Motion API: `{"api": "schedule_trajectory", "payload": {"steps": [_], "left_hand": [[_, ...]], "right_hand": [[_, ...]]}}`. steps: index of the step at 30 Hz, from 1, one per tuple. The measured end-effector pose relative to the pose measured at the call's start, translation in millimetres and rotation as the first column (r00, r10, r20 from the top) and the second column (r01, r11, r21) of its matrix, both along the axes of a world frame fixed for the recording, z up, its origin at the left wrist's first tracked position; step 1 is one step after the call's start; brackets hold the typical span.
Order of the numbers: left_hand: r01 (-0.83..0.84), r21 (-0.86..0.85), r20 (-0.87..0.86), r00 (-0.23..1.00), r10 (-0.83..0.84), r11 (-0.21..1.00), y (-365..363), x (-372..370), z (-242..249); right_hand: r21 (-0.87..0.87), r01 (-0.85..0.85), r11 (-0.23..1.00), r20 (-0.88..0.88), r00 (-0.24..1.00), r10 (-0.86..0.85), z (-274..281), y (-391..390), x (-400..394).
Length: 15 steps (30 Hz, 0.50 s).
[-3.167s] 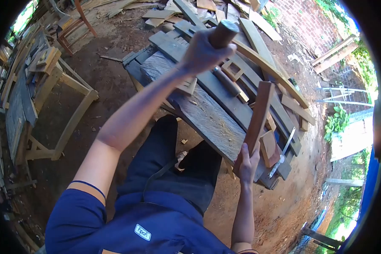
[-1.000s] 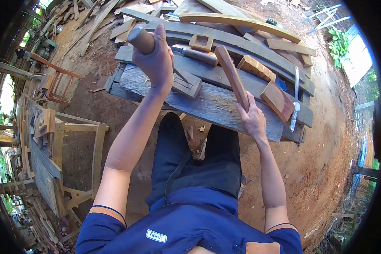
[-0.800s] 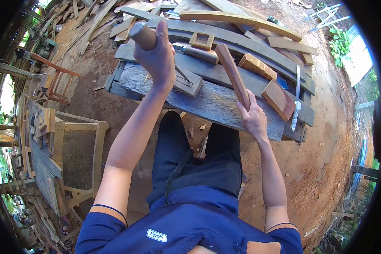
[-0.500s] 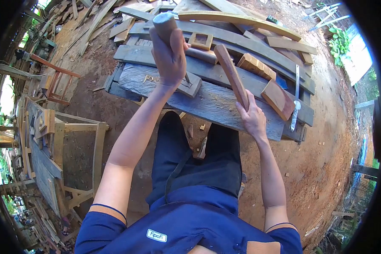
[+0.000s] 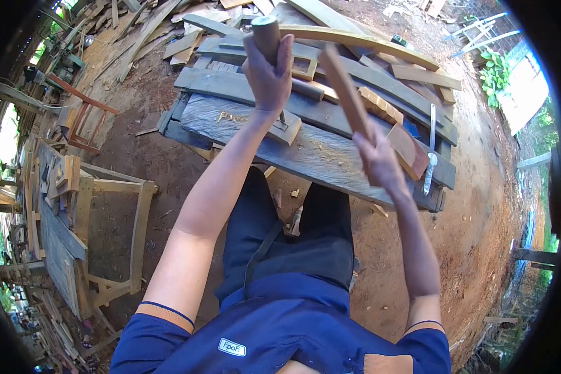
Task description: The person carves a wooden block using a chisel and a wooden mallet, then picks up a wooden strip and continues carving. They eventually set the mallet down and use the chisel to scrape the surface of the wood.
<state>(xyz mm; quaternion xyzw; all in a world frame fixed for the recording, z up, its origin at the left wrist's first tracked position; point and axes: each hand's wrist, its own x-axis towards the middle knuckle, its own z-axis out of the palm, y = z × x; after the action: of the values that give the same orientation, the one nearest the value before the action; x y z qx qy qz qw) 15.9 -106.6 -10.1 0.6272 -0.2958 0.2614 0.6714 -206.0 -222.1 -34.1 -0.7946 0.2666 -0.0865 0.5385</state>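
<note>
My left hand [image 5: 269,84] is closed around the thick round handle of a chisel [image 5: 266,38], held upright. Its thin blade shows below the hand, meeting a small wooden block [image 5: 285,132] on the workbench [image 5: 230,128]. My right hand [image 5: 380,161], slightly blurred, grips a wooden club [image 5: 344,87] raised above the bench, its far end apart from the chisel handle. Curly shavings [image 5: 227,116] lie left of the block. Beyond the hands sits a square wooden frame [image 5: 305,67], partly hidden by the left hand.
Toward the bench's right end are a ridged wooden block [image 5: 380,105], a curved wooden piece [image 5: 406,146] and a long blade with a wrapped handle [image 5: 430,171]. Boards [image 5: 368,42] are piled behind. A wooden stand [image 5: 109,181] and a red-brown chair frame [image 5: 84,121] are at left.
The club has swung up and tilted away, with my right hand lifting and shifting slightly right. In the picture, my left hand, the chisel and the block sit a little farther right.
</note>
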Motion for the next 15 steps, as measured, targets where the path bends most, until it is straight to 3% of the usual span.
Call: {"api": "schedule_trajectory", "payload": {"steps": [1,2,4,5,7,9,10,11,13,15], "left_hand": [[-0.025,0.026,0.046,0.999,0.024,0.999,-0.7,-3.6,1.8],[0.009,0.023,0.057,0.998,-0.010,1.000,-1.6,-6.0,2.1],[0.018,0.046,0.103,0.994,-0.023,0.999,-2.9,-11.1,0.3],[0.020,0.065,0.152,0.988,-0.030,0.998,-4.1,-11.6,0.1],[0.010,0.063,0.212,0.977,-0.023,0.998,-5.8,-9.3,0.9],[0.037,0.077,0.146,0.988,-0.048,0.996,-3.2,-14.6,1.6],[0.058,0.070,0.111,0.992,-0.066,0.996,-2.0,-15.6,2.4],[0.060,0.067,0.113,0.991,-0.067,0.996,-1.2,-14.1,3.8],[-0.015,0.019,0.152,0.988,0.012,1.000,-1.3,-7.1,2.6],[-0.014,0.047,0.112,0.994,0.008,0.999,0.9,-5.2,-2.0]], "right_hand": [[-0.126,-0.005,0.992,0.084,0.996,0.016,41.7,8.1,8.2],[-0.059,-0.010,0.998,0.190,0.982,0.021,62.6,5.4,17.6],[-0.170,0.043,0.985,0.435,0.900,0.035,113.4,9.2,30.4],[-0.161,0.071,0.984,0.461,0.887,0.011,134.3,10.8,35.8],[-0.371,0.099,0.923,0.583,0.799,0.149,165.1,20.7,45.1],[-0.563,0.039,0.825,0.484,0.825,0.291,157.0,18.1,57.5],[-0.573,-0.141,0.808,0.396,0.815,0.423,151.1,18.4,62.6],[-0.635,-0.272,0.723,0.012,0.932,0.361,150.4,15.0,60.7],[-0.675,-0.314,0.668,0.080,0.868,0.490,158.1,7.4,62.7],[-0.618,-0.230,0.751,0.262,0.841,0.473,166.1,5.0,68.0]]}}
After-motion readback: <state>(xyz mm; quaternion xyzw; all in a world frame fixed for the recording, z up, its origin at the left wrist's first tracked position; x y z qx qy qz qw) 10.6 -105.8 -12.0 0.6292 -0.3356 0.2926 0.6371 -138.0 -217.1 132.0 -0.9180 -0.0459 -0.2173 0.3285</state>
